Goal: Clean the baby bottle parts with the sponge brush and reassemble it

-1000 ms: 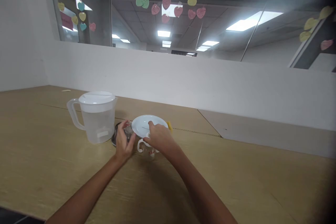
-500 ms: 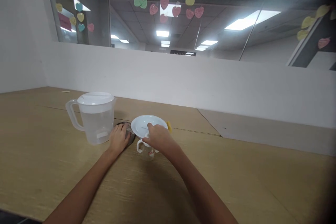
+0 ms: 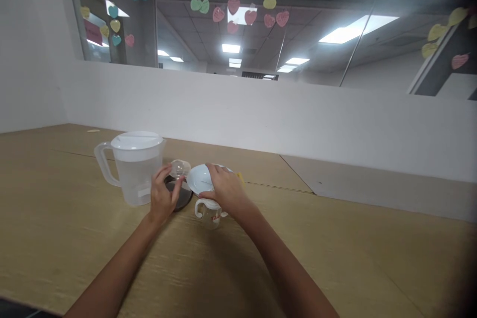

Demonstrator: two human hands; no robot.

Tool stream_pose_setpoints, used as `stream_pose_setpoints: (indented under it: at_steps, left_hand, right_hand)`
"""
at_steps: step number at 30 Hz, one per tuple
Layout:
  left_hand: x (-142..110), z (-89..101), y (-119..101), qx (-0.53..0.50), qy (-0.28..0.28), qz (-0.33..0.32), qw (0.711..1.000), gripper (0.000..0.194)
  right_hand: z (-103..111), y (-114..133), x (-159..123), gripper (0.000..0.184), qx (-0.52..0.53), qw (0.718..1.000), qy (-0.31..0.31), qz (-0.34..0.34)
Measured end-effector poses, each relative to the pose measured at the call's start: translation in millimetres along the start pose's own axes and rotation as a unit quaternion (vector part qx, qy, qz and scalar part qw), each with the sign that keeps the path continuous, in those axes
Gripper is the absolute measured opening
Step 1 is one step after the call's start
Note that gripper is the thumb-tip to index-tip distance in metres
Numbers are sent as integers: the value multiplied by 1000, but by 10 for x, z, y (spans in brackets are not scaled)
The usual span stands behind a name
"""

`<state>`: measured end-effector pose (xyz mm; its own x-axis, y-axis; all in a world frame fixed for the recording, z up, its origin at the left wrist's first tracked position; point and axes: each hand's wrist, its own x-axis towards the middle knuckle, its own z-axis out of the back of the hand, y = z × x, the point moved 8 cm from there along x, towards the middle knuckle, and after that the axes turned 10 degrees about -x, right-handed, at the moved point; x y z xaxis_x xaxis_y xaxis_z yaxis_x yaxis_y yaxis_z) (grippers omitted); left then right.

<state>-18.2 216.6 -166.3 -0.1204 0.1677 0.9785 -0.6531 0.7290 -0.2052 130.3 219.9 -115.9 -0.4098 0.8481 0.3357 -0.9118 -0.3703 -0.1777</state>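
My left hand (image 3: 162,195) holds a small clear glass cup (image 3: 181,168) between thumb and fingertips. The cup is tipped sideways above a dark round tray (image 3: 181,196), right beside the pitcher. Over a white plate (image 3: 199,179) hovers my right hand (image 3: 228,189), thumb and fingers apart, with no object visible in it. Its palm side is hidden from me. Just below its thumb stands a small clear glass pot (image 3: 210,217) with red lettering, a white rim and a curved white handle on the left.
A large translucent pitcher (image 3: 137,174) with a white lid stands left of the tray. Something yellow (image 3: 240,177) shows behind the plate's right side. A small flat beige piece (image 3: 93,130) lies far left. Beyond the wooden table (image 3: 335,248) rises a white wall (image 3: 238,109) with a window above.
My left hand has raised the glass cup off the dark tray and tilted it. My right hand's fingers, formerly bunched over the pot's top, have spread over the plate.
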Motion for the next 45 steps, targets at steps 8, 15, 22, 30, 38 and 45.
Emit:
stream_pose_setpoints:
  at_steps: [8,15,22,30,38,45]
  left_hand:
    - [-140,-181,-366,-126,86,-66,986,60]
    - [-360,-605,-428,-87,294,-24,952,78]
    - [-482,-745,-377,-90,334,29,938,86]
    - [-468,-750,-365,-108,346,60,930,80]
    - [-482,-748,-307,-123,333,106,929,79]
    - [-504,-760,-297,-137,329,118,927,67]
  right_hand:
    - [166,80,-37,43,118,986,-81,83]
    - [74,-311,-66,42,169,985,8,-25]
    - [-149,-234,-57,50,143,982,123,-8]
    - [-256,-227,-38,53,132,981,143,9]
    - [-267,-229,-41,53,126,982,141,1]
    - [-238,-202,-52,52,114,984,140,-4]
